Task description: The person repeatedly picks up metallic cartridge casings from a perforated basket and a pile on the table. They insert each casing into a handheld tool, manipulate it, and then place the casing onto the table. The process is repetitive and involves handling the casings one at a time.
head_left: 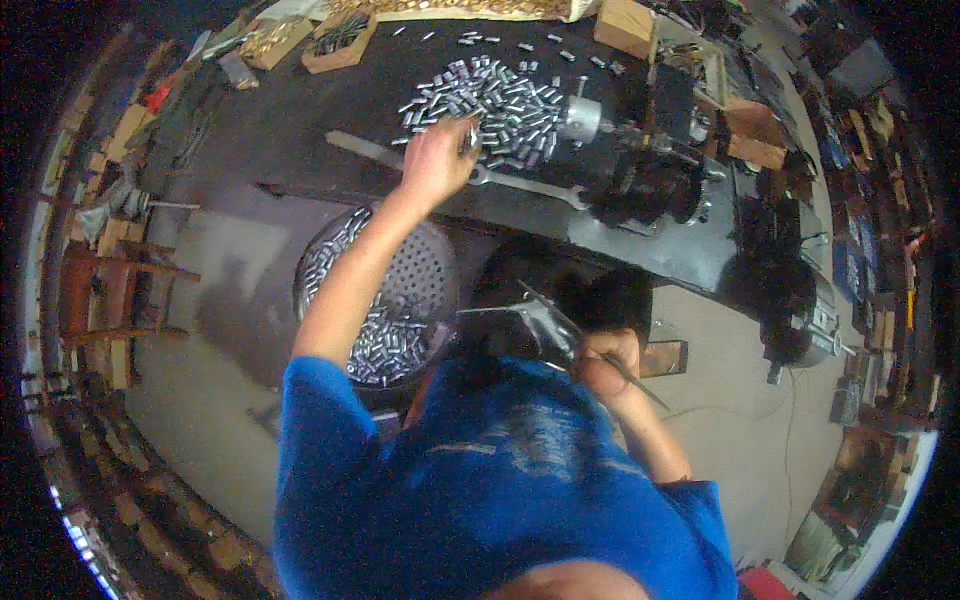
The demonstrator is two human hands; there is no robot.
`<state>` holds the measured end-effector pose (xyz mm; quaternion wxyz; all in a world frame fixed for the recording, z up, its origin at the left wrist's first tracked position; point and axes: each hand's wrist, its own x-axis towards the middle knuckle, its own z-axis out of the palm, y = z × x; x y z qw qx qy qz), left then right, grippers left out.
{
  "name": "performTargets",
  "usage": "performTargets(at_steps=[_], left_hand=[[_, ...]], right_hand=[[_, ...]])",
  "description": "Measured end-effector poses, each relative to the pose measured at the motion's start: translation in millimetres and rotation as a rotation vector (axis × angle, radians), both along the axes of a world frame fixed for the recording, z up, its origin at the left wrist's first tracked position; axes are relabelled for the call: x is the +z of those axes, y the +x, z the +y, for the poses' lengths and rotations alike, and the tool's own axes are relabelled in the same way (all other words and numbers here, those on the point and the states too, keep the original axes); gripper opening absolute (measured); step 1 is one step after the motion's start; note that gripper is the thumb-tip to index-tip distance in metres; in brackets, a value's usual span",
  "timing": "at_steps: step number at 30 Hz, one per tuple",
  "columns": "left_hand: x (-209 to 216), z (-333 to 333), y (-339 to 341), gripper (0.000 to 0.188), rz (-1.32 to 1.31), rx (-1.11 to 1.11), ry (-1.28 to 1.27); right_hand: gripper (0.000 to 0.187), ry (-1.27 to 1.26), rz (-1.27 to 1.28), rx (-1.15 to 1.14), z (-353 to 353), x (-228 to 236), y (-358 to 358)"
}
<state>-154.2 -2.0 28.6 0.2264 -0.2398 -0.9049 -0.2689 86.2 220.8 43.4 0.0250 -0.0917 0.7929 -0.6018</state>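
Observation:
My left hand (438, 162) reaches over the bench to the near edge of a heap of small shiny metal cylinders (500, 95). Its fingers are pinched together, and a bright metal cylinder shows at the fingertips. Close to my body, my right hand (608, 362) is closed round a long thin dark rod-like tool (645, 391) that slants across the palm. Under my left forearm stands a round perforated metal basket (415, 265), partly filled with more cylinders (388, 345).
An open-ended wrench (535, 187) and a flat bar (362, 149) lie along the bench's front. Right of the heap is a metal chuck-like fixture (583, 119). Wooden boxes (340, 42) stand at the back. A motor-like machine (812, 322) projects at right.

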Motion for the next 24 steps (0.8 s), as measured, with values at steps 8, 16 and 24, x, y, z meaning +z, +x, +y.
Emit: performTargets(at_steps=[8, 16, 24], left_hand=[[-7, -68, 60, 0.011, -0.292, 0.15, 0.194], [-159, -110, 176, 0.029, -0.946, 0.083, -0.435], [-215, -119, 171, 0.029, -0.771, -0.002, -0.438]], right_hand=[[0.024, -0.105, -0.131, -0.07, -12, -16, 19], [0.022, -0.021, -0.094, 0.016, -10, -28, 12], [0.025, 0.009, -0.074, 0.029, -13, -27, 14]])
